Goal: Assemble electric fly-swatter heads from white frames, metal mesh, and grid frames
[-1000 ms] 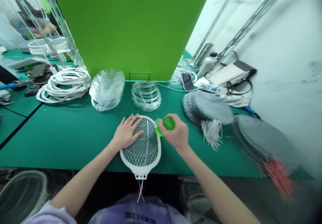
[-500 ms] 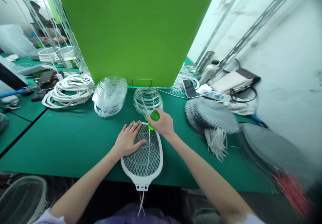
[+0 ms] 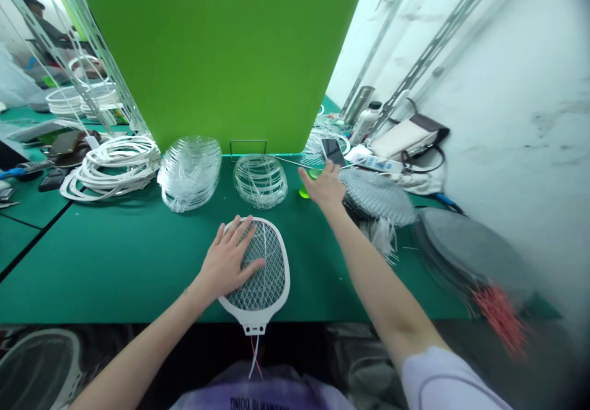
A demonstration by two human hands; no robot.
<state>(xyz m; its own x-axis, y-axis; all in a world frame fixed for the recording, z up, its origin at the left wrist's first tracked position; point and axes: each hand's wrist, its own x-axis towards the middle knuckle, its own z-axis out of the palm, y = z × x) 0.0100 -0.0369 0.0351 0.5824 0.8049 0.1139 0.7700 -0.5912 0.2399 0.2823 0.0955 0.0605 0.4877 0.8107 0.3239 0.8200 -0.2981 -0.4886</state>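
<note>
Near edge of the green table (image 3: pixel 115 256): white racket head (image 3: pixel 271 278) lies flat, thin wires trailing off the edge; left hand (image 3: pixel 228 262) spread open, palm down on its mesh, gripping nothing; farther right, right hand (image 3: pixel 326 185) stretched over a small green object (image 3: pixel 304 191), touching it, grasping or released I cannot tell; clear frame stack (image 3: pixel 260 179) just left; grey mesh stack (image 3: pixel 380 192) just right; green board (image 3: pixel 221 53) beyond.

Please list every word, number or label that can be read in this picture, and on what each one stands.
"DOING": upside down on the purple shirt, cut off by the bottom edge, so the reading is uncertain.
Power strip and phone: any markings are too small to read.
</note>
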